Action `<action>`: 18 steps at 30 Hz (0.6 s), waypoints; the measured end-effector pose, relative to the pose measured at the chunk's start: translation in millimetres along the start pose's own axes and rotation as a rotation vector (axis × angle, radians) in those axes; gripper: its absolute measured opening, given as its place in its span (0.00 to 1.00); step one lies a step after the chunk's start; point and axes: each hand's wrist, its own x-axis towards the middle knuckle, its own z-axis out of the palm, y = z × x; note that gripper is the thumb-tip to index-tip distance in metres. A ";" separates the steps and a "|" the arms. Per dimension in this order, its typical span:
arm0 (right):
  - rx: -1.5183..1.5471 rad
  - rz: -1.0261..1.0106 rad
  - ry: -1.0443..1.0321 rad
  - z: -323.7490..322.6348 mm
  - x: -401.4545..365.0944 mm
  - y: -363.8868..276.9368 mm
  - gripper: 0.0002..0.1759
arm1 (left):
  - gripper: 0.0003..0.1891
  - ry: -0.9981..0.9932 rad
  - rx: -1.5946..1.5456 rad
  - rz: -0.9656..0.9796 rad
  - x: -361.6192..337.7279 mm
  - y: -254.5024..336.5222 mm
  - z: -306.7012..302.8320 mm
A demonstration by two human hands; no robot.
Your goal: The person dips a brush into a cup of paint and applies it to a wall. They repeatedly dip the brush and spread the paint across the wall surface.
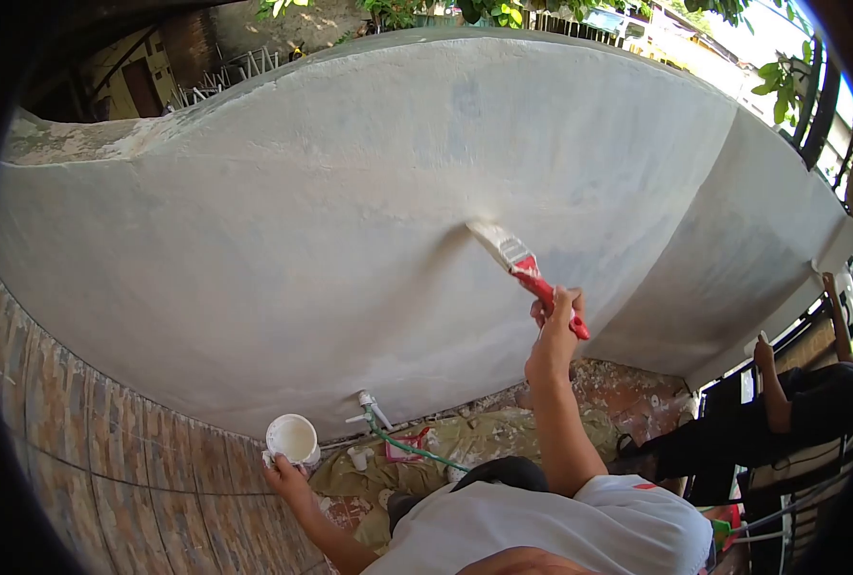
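Observation:
My right hand is closed around the red handle of a paintbrush. The brush tilts up to the left, and its pale, paint-coated bristles meet the middle of a whitish wall. Whether they press on it or just hover is hard to tell. Low on the left, my left hand grips a white paint cup at its side. Pale paint shows inside the cup, which is held upright near the foot of the wall.
A tap with a green hose juts from the wall's base. A crumpled drop cloth covers the ground beside a pink packet. Brown tiled wall lies at left. Another person in dark clothes works at right.

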 end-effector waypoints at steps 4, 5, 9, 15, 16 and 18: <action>0.157 -0.274 -0.146 89.6 16.0 -74.2 0.14 | 0.11 -0.010 0.032 0.064 -2.0 10.9 11.1; 0.170 -0.353 -0.153 108.2 21.4 -83.4 0.14 | 0.11 -0.013 0.010 0.039 -4.8 15.3 14.1; -0.024 -0.429 -0.181 120.3 31.1 -54.1 0.13 | 0.10 0.011 -0.020 0.013 -6.5 13.3 12.6; -0.128 -0.181 -0.074 25.3 -6.0 53.9 0.13 | 0.10 0.034 -0.032 -0.020 -14.6 2.7 -1.5; -0.137 -0.175 -0.072 8.8 -8.7 66.9 0.13 | 0.10 0.034 -0.025 -0.002 -15.8 1.8 -5.3; -0.153 -0.013 -0.030 -18.2 -14.2 77.9 0.12 | 0.10 0.020 0.000 0.016 -18.7 4.7 -10.8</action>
